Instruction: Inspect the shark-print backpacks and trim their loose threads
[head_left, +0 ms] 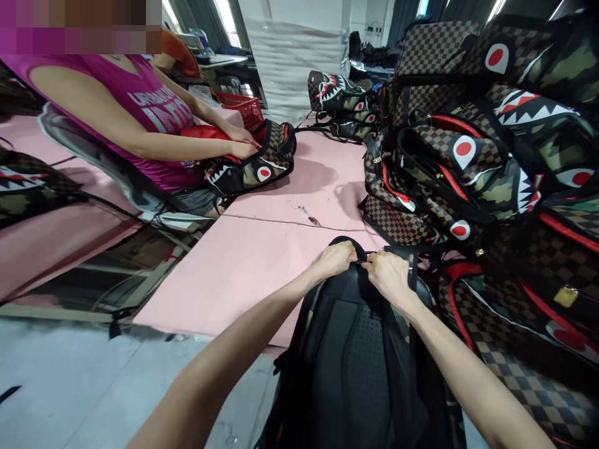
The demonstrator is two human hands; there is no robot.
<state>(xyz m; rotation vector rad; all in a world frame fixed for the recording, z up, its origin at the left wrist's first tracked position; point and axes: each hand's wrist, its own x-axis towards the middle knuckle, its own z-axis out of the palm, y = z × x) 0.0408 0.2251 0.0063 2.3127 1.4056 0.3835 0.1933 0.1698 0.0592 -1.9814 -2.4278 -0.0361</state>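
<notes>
A black backpack (360, 349) lies in front of me at the table's near edge, its padded back panel facing up. My left hand (337, 257) is closed on the backpack's top edge, close to a curved black piece. Just to its right, my right hand (387, 274) pinches the same top edge, fingers closed. The fingertips of both hands nearly meet there; the exact bit of fabric or zipper between them is too small to make out. Camouflage cloth shows along the backpack's sides.
Checkered and camouflage backpacks (463, 168) are piled high on the right. Pens (309, 216) and thread bits lie on the pink table (224, 268). Across to the left, a seated co-worker (140, 118) has both hands in another backpack (262, 168). Behind stands a red crate (243, 109).
</notes>
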